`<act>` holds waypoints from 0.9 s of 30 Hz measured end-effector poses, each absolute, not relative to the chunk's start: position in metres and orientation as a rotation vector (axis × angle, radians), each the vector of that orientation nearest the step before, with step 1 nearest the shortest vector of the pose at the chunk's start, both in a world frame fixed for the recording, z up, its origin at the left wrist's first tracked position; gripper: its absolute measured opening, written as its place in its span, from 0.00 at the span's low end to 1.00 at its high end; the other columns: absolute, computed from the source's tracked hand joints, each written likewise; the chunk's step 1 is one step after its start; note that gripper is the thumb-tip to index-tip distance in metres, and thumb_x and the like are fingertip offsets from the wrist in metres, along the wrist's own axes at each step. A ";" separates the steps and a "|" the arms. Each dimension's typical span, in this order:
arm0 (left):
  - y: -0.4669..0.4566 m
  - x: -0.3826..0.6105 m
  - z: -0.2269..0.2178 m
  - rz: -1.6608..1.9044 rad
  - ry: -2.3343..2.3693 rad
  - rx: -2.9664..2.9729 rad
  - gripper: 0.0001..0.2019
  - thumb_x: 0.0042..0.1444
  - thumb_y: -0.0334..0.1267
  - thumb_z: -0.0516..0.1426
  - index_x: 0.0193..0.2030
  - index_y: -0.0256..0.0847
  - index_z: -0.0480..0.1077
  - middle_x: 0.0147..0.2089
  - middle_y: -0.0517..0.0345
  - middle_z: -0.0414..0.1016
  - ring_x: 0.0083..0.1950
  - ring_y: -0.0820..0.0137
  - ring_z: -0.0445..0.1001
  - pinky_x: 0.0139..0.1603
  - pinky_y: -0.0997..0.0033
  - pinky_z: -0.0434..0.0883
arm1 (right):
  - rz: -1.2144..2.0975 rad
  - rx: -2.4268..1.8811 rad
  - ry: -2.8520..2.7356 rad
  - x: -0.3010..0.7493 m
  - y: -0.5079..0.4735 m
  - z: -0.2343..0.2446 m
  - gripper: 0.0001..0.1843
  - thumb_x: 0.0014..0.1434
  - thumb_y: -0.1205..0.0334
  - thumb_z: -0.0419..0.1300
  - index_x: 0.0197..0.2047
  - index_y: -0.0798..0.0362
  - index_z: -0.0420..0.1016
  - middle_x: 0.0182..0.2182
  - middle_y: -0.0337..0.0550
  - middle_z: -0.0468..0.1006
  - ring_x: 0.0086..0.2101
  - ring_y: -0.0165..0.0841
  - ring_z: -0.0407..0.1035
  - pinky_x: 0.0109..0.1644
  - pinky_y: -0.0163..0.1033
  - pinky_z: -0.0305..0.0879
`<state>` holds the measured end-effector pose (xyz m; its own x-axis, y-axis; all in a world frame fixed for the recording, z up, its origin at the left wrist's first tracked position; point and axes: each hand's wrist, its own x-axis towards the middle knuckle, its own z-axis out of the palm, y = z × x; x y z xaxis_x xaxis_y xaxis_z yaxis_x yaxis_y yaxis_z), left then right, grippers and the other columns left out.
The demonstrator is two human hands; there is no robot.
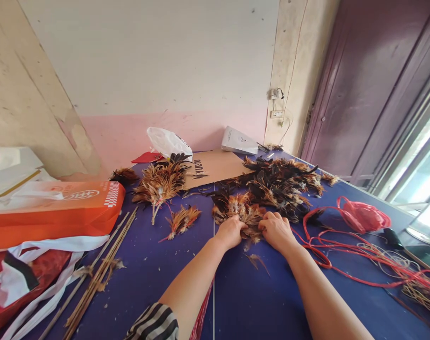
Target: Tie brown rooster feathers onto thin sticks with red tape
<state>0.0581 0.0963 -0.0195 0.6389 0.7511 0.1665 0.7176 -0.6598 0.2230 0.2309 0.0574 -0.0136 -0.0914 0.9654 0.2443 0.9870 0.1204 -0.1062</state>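
Feathers (239,205) are pinched in your left hand (231,232); your right hand (277,231) touches them, grip unclear. Orange bag (90,210): contents hidden.

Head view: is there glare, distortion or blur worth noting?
Head view: glare whitens the window at the right edge; head view: the purple door leans, likely wide-angle distortion; head view: the left hand and right hand show no obvious motion blur.

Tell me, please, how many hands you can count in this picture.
2. The left hand is at the near left of the feather bunch, and the right hand is at its right; some fingertips are hidden.
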 end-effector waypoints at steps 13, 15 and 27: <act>0.092 0.057 -0.023 0.412 1.295 2.685 0.16 0.49 0.31 0.52 0.44 0.44 0.72 0.38 0.51 0.67 0.42 0.67 0.69 0.43 0.71 0.67 | 0.033 -1.810 -2.203 0.233 0.052 -0.007 0.17 0.47 0.64 0.56 0.41 0.40 0.72 0.48 0.41 0.63 0.50 0.41 0.53 0.48 0.46 0.47; 0.090 0.057 -0.021 0.413 1.302 2.685 0.16 0.49 0.30 0.52 0.44 0.43 0.72 0.38 0.51 0.67 0.42 0.67 0.69 0.43 0.70 0.67 | 0.031 -1.816 -2.207 0.231 0.052 -0.008 0.16 0.47 0.64 0.56 0.41 0.40 0.73 0.49 0.42 0.63 0.50 0.41 0.52 0.48 0.46 0.47; 0.084 0.064 -0.027 0.402 1.265 2.795 0.15 0.52 0.32 0.49 0.43 0.48 0.72 0.36 0.52 0.63 0.41 0.66 0.67 0.41 0.69 0.67 | 0.333 -1.609 -1.952 0.244 0.064 -0.012 0.09 0.46 0.64 0.55 0.31 0.52 0.75 0.36 0.42 0.72 0.38 0.34 0.63 0.42 0.38 0.56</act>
